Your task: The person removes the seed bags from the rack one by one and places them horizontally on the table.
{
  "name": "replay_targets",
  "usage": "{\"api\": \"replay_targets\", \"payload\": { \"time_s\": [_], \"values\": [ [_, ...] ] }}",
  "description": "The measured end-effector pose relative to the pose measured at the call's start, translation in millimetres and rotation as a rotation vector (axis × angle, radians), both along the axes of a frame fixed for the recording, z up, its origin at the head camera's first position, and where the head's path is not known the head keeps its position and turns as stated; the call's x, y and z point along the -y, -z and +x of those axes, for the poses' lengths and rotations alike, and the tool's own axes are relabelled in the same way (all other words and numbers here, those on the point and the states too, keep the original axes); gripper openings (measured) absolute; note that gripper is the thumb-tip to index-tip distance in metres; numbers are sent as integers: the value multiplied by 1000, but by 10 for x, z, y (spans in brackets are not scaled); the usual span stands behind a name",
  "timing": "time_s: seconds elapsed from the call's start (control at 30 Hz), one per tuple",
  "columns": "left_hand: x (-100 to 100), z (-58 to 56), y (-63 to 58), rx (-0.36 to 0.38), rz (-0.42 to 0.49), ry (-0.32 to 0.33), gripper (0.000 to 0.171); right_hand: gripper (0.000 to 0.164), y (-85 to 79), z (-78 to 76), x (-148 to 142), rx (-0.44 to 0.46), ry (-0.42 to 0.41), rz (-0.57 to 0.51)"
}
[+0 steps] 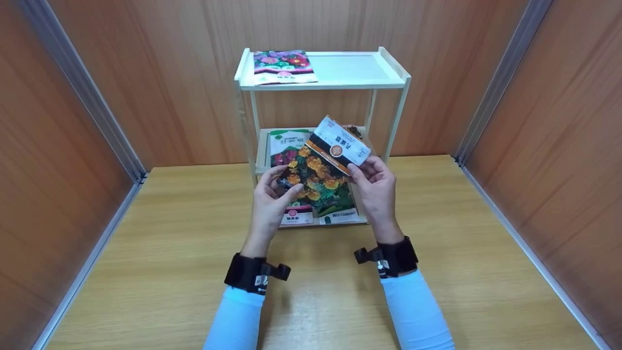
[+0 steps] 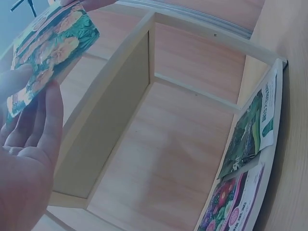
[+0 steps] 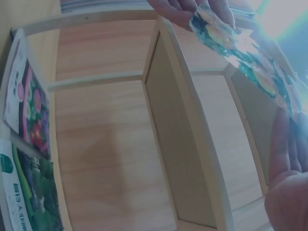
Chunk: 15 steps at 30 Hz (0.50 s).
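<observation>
Both hands hold a flower seed packet (image 1: 318, 172) tilted in front of a small shelf (image 1: 320, 87). Orange marigolds cover its lower part; the other end is white with a dark band. My left hand (image 1: 268, 201) pinches the lower left corner, thumb on the printed face. Over on the right edge, near the white end, my right hand (image 1: 379, 192) grips with thumb and fingers. In the left wrist view, the packet (image 2: 55, 45) lies between the left thumb and fingers. The right wrist view shows it in strong glare, with the right hand (image 3: 291, 192) at its lower end.
On the top tier lies a pink-and-purple flower packet (image 1: 284, 67). A white-and-green packet (image 1: 289, 141) is on the middle tier, beside another mostly hidden one. The bottom tier bears a flower packet (image 1: 297, 217) and a green-leaf packet (image 1: 340, 206). Wooden walls surround the wooden surface (image 1: 194, 233).
</observation>
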<state>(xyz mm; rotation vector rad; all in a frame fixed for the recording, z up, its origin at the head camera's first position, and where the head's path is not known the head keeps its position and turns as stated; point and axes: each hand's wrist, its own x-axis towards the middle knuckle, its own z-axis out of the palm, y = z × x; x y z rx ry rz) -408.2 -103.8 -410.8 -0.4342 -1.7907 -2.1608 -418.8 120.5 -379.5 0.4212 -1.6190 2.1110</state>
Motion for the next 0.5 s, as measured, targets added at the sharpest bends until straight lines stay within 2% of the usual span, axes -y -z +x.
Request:
{"api": "replay_targets", "payload": {
  "time_s": [0.2,0.3,0.5],
  "values": [
    [-44,2,6,16,40,50,47,36,-8,-2,5,15,-5,-101],
    [-66,26,-17,1,30,47,40,36,0,-4,24,25,-9,-168],
    [-98,159,-153,-49,-20,12,29,40,48,-16,117,27,-40,-242]
  ]
}}
